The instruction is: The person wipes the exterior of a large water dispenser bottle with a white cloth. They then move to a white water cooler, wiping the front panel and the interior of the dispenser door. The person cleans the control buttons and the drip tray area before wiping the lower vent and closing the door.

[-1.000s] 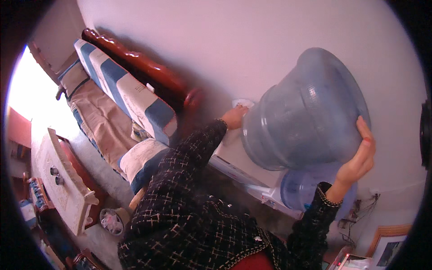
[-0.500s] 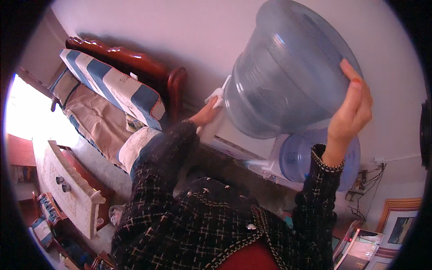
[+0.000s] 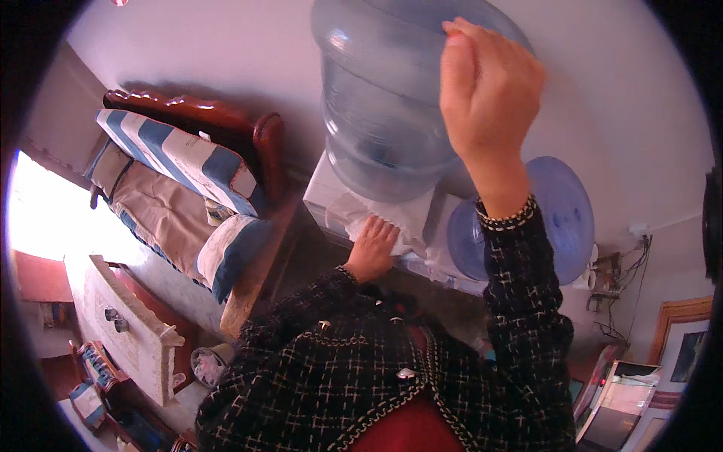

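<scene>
A large translucent blue water jug [image 3: 384, 113] stands on a white cabinet-like unit [image 3: 320, 188] by the wall. My right hand [image 3: 493, 98] is raised at the jug's upper end, its fingers curled over the edge; some fingertips are hidden. Lower down, my left hand [image 3: 373, 248] presses a crumpled white cloth [image 3: 407, 222] against the unit, just below the jug. A second blue water jug [image 3: 561, 218] is to the right, partly behind my right forearm.
At the left is a wooden sofa [image 3: 162, 203] with striped cushions. Nearer stands a cloth-covered table [image 3: 143, 339] with small dark cups, beside a lined bin [image 3: 211, 365]. Cables [image 3: 633, 286] hang on the right wall above a framed picture [image 3: 685, 354].
The jug has come down and left in a more upright pose onto the white unit. My right hand has moved left and up with it; my left hand has gone lower with the cloth.
</scene>
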`<state>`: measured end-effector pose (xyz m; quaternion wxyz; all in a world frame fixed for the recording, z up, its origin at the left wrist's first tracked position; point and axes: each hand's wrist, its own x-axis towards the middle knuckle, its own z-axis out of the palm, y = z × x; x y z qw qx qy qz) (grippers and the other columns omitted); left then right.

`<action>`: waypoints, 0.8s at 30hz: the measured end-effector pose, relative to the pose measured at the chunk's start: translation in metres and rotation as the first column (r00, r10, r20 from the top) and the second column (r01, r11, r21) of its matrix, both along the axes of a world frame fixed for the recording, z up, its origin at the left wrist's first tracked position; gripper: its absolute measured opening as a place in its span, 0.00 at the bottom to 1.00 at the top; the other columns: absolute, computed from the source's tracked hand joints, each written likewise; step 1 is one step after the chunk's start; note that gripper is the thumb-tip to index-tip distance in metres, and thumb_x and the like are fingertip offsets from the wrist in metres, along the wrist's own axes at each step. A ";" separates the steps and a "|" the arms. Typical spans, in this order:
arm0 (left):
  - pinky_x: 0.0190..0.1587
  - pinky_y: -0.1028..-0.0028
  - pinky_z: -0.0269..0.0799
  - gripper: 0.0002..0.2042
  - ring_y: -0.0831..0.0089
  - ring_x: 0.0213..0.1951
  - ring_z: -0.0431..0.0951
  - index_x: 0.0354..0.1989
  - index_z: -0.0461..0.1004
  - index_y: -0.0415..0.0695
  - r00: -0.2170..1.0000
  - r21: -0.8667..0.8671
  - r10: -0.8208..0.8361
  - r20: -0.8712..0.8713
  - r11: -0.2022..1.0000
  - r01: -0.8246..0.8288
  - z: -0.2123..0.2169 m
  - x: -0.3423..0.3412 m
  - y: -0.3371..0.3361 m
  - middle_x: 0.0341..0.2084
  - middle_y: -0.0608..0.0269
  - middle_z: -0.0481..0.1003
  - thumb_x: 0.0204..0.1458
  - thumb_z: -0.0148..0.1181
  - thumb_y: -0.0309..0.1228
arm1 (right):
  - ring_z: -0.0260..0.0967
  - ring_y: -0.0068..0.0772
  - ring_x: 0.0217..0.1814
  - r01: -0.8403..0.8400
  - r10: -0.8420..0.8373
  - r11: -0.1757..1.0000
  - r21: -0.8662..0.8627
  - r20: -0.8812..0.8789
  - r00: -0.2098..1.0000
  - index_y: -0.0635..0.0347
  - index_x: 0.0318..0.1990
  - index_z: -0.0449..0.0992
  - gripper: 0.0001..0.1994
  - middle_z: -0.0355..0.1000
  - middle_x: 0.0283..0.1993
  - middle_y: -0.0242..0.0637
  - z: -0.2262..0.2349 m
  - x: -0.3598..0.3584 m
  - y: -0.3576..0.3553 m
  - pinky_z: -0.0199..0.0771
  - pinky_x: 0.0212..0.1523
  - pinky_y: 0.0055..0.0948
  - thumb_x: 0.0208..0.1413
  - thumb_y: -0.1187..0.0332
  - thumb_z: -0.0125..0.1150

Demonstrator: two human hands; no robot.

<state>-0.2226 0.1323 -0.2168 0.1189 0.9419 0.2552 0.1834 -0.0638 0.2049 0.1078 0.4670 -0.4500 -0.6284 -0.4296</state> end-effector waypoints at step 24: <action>0.59 0.58 0.58 0.20 0.51 0.52 0.66 0.49 0.68 0.36 0.972 0.256 0.060 -0.228 0.967 0.001 0.007 0.223 0.074 0.47 0.47 0.68 0.50 0.56 0.34 | 0.71 0.42 0.39 -0.563 0.037 0.645 -0.517 -0.714 0.699 0.60 0.41 0.78 0.09 0.74 0.37 0.39 -0.157 0.039 -0.270 0.71 0.41 0.36 0.50 0.75 0.60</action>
